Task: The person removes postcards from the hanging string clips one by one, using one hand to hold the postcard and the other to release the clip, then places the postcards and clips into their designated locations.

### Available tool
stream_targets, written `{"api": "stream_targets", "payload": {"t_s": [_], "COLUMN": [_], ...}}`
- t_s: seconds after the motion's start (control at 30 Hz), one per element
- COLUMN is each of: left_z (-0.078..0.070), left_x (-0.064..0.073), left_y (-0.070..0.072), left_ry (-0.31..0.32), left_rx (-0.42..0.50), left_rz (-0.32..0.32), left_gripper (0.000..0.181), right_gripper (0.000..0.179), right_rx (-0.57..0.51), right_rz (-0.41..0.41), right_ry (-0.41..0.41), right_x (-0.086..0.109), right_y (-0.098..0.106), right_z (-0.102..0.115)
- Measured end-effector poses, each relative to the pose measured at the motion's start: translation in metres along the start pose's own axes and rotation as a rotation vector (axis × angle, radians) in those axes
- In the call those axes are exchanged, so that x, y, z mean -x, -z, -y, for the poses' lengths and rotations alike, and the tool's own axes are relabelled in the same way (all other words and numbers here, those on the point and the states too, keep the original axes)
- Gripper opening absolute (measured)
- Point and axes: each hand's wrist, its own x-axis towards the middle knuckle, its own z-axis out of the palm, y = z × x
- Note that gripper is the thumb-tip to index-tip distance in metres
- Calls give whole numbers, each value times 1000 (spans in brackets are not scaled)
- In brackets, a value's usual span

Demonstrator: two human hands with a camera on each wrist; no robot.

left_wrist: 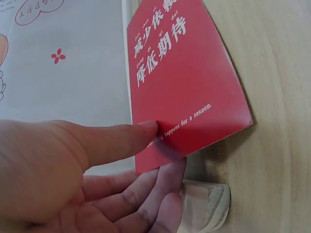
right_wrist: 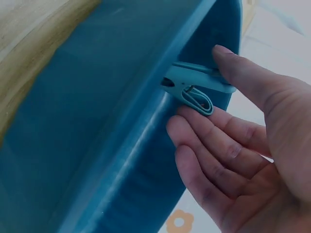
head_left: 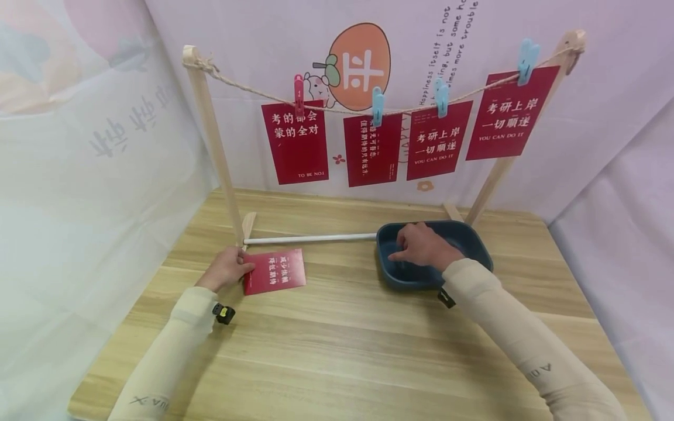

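Note:
My left hand (head_left: 227,270) pinches one end of a red card (head_left: 276,271) with white characters, thumb on its printed face. In the left wrist view the card (left_wrist: 187,97) tilts up from the wooden table. My right hand (head_left: 423,244) reaches into a dark blue plastic basin (head_left: 387,275). Seen from the right wrist, a blue clothespin (right_wrist: 194,80) sits between the thumb and fingers, its nose toward the basin's inner surface. From the head view, the clothespin in the hand cannot be made out.
A twine line (head_left: 242,88) hangs between two wooden posts (head_left: 213,134). Several red cards (head_left: 301,152) hang from it by a pink clothespin (head_left: 299,93) and blue clothespins (head_left: 377,105). A white rod (head_left: 310,238) runs low behind the held card.

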Motion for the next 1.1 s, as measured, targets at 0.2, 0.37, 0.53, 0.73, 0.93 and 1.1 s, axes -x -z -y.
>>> {"api": "stream_targets", "payload": {"t_s": [0.2, 0.37, 0.53, 0.73, 0.93, 1.1], "left_z": [2, 0, -5, -9, -11, -17], "left_x": [-5, -5, 0, 4, 8, 11], "left_y": [-3, -2, -2, -1, -2, -1], "left_ry": [1, -14, -23, -29, -42, -75], "left_rx": [-60, -97, -108, -95, -69, -64], "left_rz": [-37, -63, -75, -92, -106, -129], "left_gripper": [38, 41, 44, 42, 44, 46], "right_gripper": [32, 29, 28, 32, 32, 30], "right_rx": [38, 36, 42, 47, 32, 10], "right_rz": [19, 53, 63, 62, 55, 38], "right_ry": [-15, -38, -41, -43, -26, -8], "right_x": [-3, -4, -5, -5, -3, -1], "right_y": [-4, -9, -13, -15, -11, -6], "right_z": [4, 8, 9, 9, 9, 9]}}
